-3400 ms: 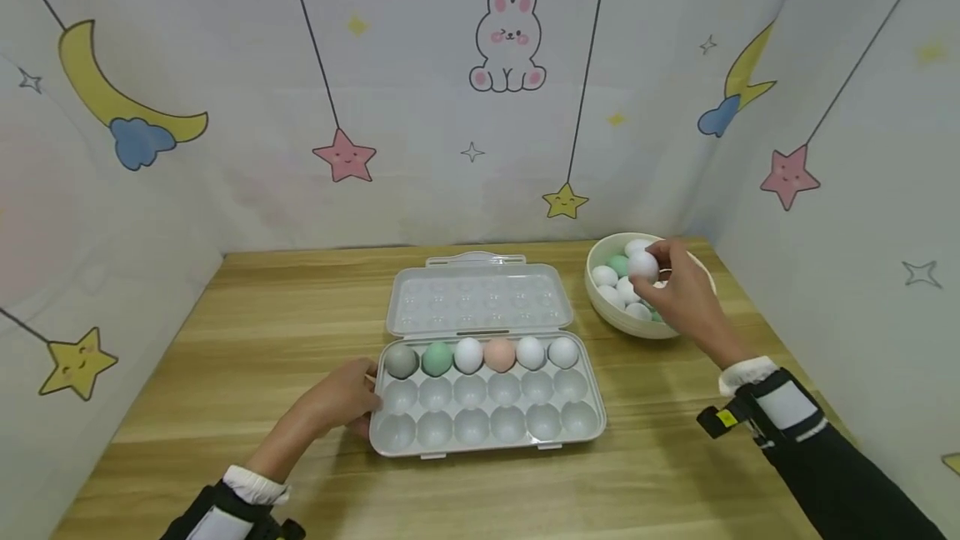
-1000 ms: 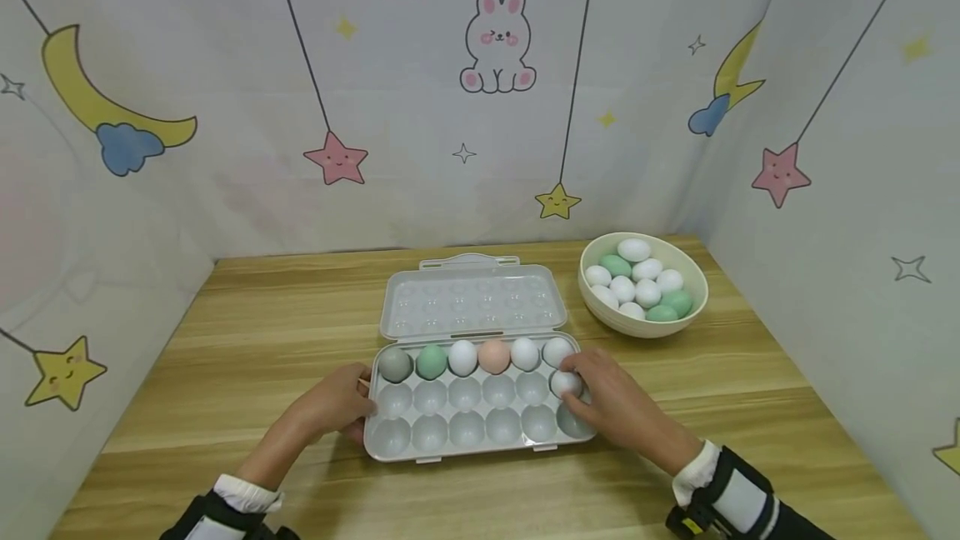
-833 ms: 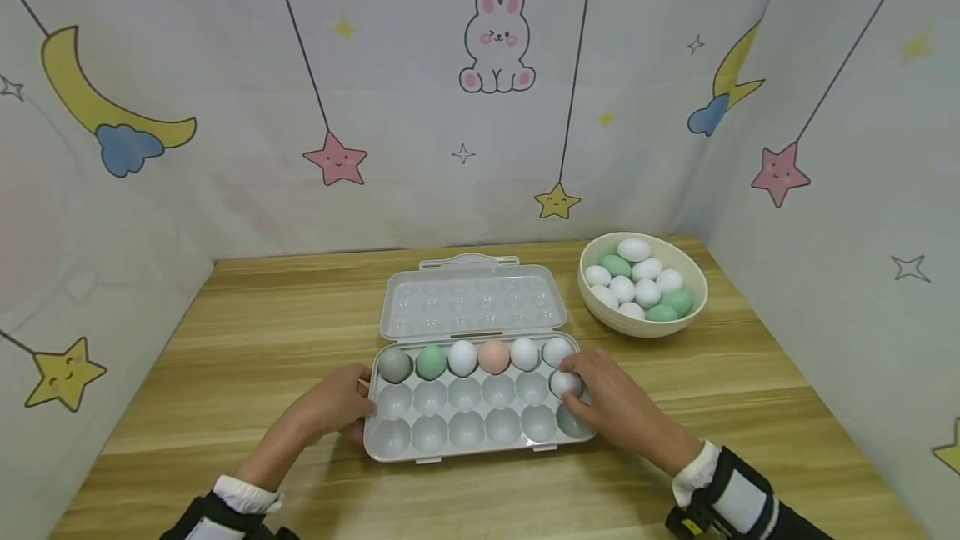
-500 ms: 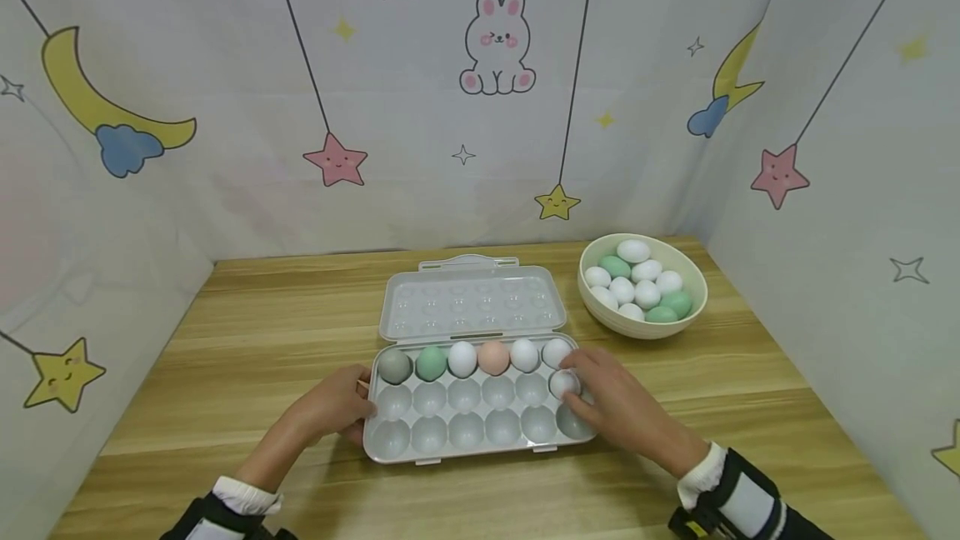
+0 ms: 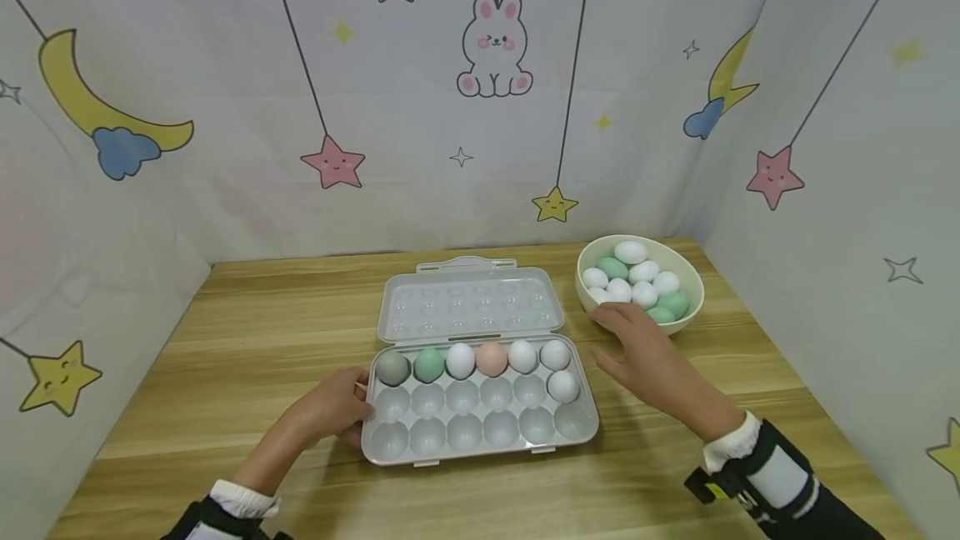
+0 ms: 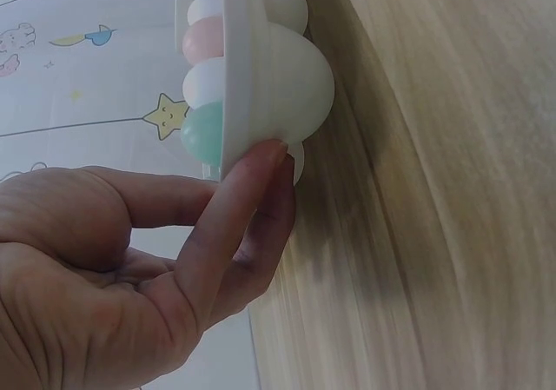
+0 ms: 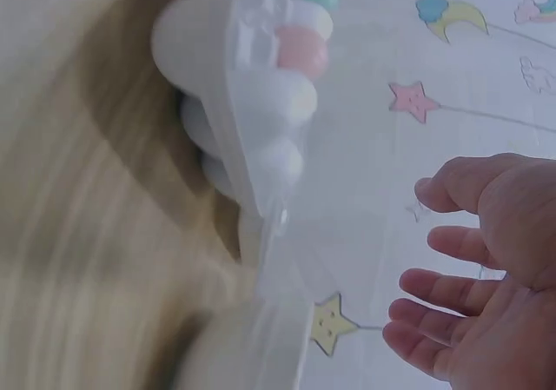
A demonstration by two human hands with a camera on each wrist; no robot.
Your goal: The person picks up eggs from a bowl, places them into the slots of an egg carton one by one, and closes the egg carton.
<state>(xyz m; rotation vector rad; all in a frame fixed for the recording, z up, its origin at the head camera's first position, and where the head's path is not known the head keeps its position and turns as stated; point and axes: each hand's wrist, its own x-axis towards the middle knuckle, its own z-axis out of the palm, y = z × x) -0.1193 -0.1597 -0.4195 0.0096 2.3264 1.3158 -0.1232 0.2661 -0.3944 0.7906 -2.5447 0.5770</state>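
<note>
A pale plastic egg carton (image 5: 462, 430) lies with its lid (image 5: 468, 307) folded back. My left hand (image 5: 330, 408) pinches its left edge, thumb on top and fingers beneath, as the left wrist view shows on the carton wall (image 6: 278, 86). The back row holds a grey egg (image 5: 392, 368), a green egg (image 5: 430, 365), a peach egg (image 5: 492, 359) and white ones. One white egg (image 5: 563, 387) sits at the right end of the middle row. My right hand (image 5: 660, 365) holds nothing, fingers spread, between carton and bowl; its fingertips overlap the bowl's near side in the head view.
A cream bowl (image 5: 682, 263) of white and green eggs stands at the back right of the wooden table (image 5: 285, 315). Behind the table and along both sides hang pale cloth walls (image 5: 420, 215) printed with stars and moons.
My right hand carried a white egg from the bowl to the middle row's right cup, let go of it and moved back toward the bowl. The left hand kept its grip on the carton.
</note>
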